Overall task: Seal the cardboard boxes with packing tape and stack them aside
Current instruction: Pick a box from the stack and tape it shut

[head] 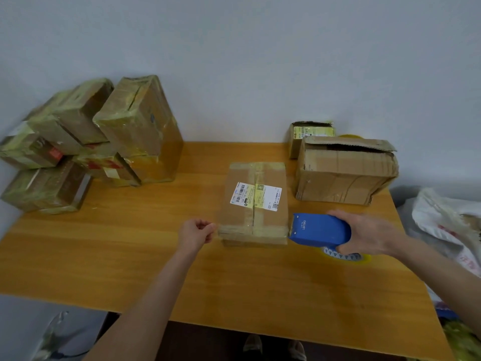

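A flat cardboard box [256,204] with a white shipping label lies in the middle of the wooden table [135,256], its flaps down under tape along the top and near edge. My right hand [369,234] grips a blue tape dispenser [318,229] whose nose meets the box's near right corner; its tape roll [346,256] shows below. My left hand [196,233] is curled at the box's near left corner, fingers pinched together as if on the clear tape's end, which I cannot make out.
A stack of several taped boxes [86,144] fills the table's far left against the wall. An open large box [343,170] and a small open box [307,134] stand at the far right. Crumpled white bags [447,220] lie off the table's right edge.
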### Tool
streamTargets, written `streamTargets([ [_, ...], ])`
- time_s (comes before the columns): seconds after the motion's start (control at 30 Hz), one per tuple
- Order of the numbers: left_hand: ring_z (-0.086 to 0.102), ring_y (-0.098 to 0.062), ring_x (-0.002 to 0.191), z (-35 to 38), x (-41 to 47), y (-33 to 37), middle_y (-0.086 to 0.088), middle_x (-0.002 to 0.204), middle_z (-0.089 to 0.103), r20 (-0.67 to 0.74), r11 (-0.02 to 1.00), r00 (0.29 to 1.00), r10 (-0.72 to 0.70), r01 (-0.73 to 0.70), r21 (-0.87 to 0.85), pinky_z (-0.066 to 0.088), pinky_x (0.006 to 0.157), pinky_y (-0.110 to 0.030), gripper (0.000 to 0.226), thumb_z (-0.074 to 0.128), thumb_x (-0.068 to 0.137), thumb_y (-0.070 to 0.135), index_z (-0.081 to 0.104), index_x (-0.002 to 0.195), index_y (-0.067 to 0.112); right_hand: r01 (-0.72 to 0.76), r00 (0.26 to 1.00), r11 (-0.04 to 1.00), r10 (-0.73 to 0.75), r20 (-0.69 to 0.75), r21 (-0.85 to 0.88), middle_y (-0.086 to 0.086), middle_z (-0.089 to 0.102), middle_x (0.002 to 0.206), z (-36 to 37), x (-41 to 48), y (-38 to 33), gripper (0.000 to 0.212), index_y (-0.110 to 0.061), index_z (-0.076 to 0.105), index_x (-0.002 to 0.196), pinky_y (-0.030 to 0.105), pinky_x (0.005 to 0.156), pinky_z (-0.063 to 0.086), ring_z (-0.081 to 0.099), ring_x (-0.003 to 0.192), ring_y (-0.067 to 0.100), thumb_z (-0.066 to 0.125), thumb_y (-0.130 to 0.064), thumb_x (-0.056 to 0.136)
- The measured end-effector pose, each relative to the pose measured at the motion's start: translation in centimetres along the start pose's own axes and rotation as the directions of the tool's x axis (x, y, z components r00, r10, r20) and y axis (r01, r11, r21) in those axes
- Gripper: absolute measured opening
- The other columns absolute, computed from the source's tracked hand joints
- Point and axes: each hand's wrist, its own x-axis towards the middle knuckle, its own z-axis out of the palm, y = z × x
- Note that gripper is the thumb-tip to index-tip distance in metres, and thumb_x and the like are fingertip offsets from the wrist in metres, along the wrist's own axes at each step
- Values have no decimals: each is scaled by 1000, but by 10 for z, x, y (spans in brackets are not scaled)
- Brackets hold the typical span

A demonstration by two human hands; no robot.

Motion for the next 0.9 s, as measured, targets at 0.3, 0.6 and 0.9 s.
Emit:
streamTargets([
  [0.3,53,-8,46,9,3,-13,-7,67,58,19,996,997,-77,78,-49,51,49,-17,11,67,88,7,60,80,5,-69,994,996,64,85,56,-11,55,107,15,13,0,80,-39,30,139,25,69,45,55,92,13,75,-35,74],
  [0.6,59,-19,70,7,13,-14,-11,83,59,28,995,995,-93,94,-38,51,54,-23,22,62,93,15,57,111,4,-112,990,990,103,100,85,-9,53,100,32,20,-13,76,-37,30,140,22,57,38,53,86,15,72,-35,77],
  [0.9,56,-29,114,-5,-7,-36,-11,133,55,-50,718,927,371,-252,649,44,93,-37,30,54,95,14,63,123,9,-120,990,989,113,80,91,-7,54,103,35,20,-10,79,-36,27,141,24,59,39,54,88,16,72,-40,77],
])
